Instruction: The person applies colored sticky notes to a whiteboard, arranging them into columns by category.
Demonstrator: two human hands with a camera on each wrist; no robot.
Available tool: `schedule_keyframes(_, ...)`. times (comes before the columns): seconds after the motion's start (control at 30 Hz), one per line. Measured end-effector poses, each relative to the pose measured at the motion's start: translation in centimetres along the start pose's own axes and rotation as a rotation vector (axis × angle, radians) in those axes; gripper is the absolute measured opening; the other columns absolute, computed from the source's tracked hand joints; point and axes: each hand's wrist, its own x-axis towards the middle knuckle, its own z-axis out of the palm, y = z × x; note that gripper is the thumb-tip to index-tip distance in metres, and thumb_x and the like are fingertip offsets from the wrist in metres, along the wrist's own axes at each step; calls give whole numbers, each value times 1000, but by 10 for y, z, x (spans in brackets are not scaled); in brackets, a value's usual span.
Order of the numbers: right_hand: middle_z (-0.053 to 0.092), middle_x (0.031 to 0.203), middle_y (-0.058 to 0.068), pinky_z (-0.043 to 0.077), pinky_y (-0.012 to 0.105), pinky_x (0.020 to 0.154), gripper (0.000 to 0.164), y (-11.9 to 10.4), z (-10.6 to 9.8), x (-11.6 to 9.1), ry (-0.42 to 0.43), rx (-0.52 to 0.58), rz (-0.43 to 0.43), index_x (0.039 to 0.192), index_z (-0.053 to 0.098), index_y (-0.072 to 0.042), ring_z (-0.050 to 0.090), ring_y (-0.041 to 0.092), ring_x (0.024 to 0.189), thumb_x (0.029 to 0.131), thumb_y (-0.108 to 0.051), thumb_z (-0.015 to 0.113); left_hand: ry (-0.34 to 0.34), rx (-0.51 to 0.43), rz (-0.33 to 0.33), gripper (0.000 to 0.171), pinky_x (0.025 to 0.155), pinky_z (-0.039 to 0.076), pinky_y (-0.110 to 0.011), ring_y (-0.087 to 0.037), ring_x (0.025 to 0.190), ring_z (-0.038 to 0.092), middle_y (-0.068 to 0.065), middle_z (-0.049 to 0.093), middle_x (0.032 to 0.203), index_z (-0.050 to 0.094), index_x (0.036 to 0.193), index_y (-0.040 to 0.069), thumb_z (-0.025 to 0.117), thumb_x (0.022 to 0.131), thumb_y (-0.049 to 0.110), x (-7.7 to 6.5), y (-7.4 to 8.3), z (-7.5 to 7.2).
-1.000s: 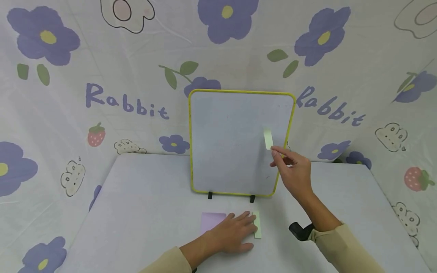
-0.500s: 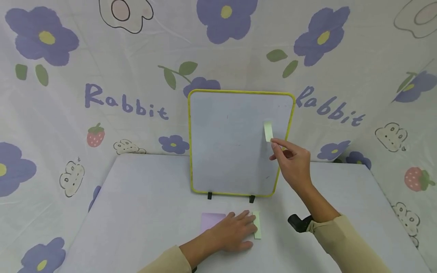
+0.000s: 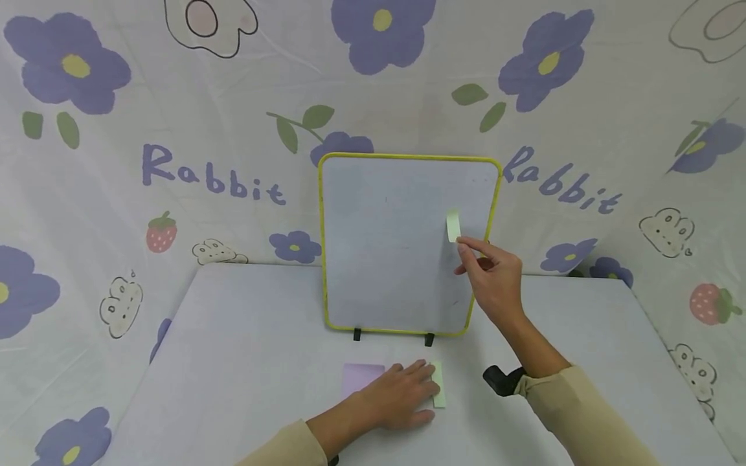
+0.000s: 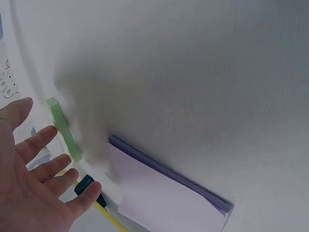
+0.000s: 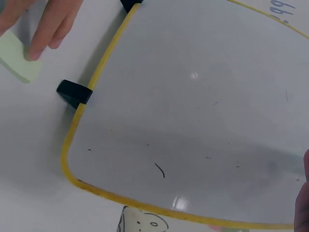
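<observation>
My right hand pinches the lower end of a pale green sticky note between thumb and forefinger. The narrow note lies upright against the right half of a yellow-framed whiteboard. On the table below, my left hand is spread flat, its fingertips at a slim pad of green sticky notes. That green pad stands beside the fingers in the left wrist view. A purple sticky note pad is partly covered by the left hand.
Black feet support the whiteboard near the middle of the white table. A floral cloth hangs behind it. A black device is strapped at the right wrist.
My right hand has risen along the whiteboard with the green sticky note, then shifted slightly left. The left hand has stayed in place on the table.
</observation>
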Motion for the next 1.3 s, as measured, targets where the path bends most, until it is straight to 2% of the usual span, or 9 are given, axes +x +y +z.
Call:
schedule_keyframes(0.23,71,101,24,34,18,42,19,1,3,-1,-2,5,10,109,72,9,68,15,59,94,1,64,39,51,-15,36,95,49,-36,-16,131,51,-3,55,142,64,130,21,55,100,37,6,0,-17)
schedule_keyframes(0.33,71,99,24,33,18,41,18,3,3,0,5,1,8,108,72,10,68,19,58,93,1,65,94,-5,-12,16,74,48,-22,-3,93,61,6,68,105,73,99,19,58,97,24,10,-5,-42)
schedule_keyframes(0.4,71,97,25,33,18,41,18,2,3,0,7,-1,8,107,72,10,68,25,57,93,1,64,172,6,-7,19,59,40,-19,-2,68,52,8,61,78,67,76,17,60,93,15,13,-11,-64)
schedule_keyframes(0.5,71,95,25,33,18,41,18,2,4,0,6,0,4,107,72,10,66,32,56,94,1,64,351,96,-17,29,50,30,-21,-5,54,38,7,48,62,56,62,17,60,89,9,16,-22,-94)
schedule_keyframes(0.67,71,97,24,36,18,43,19,3,4,0,3,-12,9,108,72,10,66,29,56,94,1,64,690,223,-97,15,60,50,-24,-13,69,64,0,70,80,76,85,10,61,85,5,25,-36,-131)
schedule_keyframes(0.8,71,100,25,41,16,48,19,5,5,1,5,-11,8,108,72,11,67,23,56,94,2,64,816,207,-166,23,76,55,-30,-19,94,69,-5,73,103,75,106,4,60,88,3,36,-45,-148)
schedule_keyframes(0.93,71,101,27,44,15,51,19,7,6,1,5,-1,-3,108,71,11,67,24,55,94,2,64,803,255,-189,35,86,53,-33,-20,113,63,-6,68,123,68,125,4,55,93,3,46,-48,-157)
schedule_keyframes(1.13,71,98,28,43,15,49,19,10,7,1,9,-3,-14,109,71,11,66,31,56,93,4,64,678,378,-154,47,102,42,-44,-18,134,48,0,56,142,58,139,10,51,93,3,57,-51,-164)
schedule_keyframes(1.3,71,98,28,46,14,53,19,9,8,1,1,-24,-10,109,71,11,67,36,59,93,4,63,589,432,-174,55,113,28,-55,-21,147,31,0,44,154,48,148,13,54,93,8,62,-52,-169)
